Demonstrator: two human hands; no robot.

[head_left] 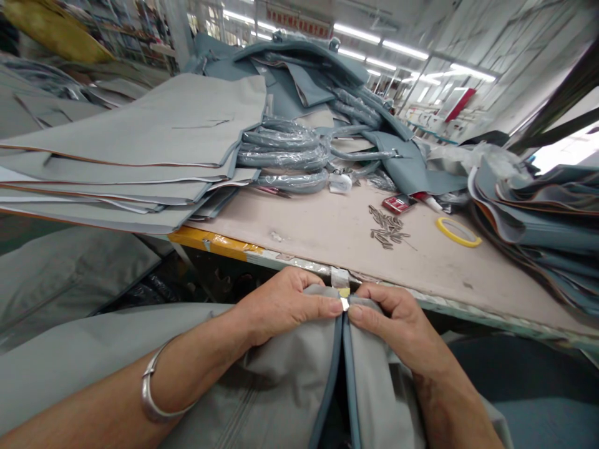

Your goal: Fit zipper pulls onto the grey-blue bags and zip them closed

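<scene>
Across my lap lies a large grey sewn piece (pixel 290 380) with two blue-grey bound edges that meet near the table front. My left hand (pixel 290 305) pinches the left edge between thumb and fingers. Opposite it, my right hand (pixel 397 318) grips the right edge, thumb on top. A small shiny metal piece (pixel 345 304) sits between my two thumbs, where the edges come together; its exact kind is not clear. Below it the edges part, leaving a dark gap. On the table beyond is a small heap of metal pieces (pixel 387 227).
The table (pixel 304 231) has a worn front edge right before my hands. Stacked grey panels (pixel 140 149) overhang it at left. Plastic-wrapped blue-grey coils (pixel 285 149) lie mid-table. A yellow tape roll (pixel 458 232), a red box (pixel 399 204) and folded blue-grey pieces (pixel 552 218) are at right.
</scene>
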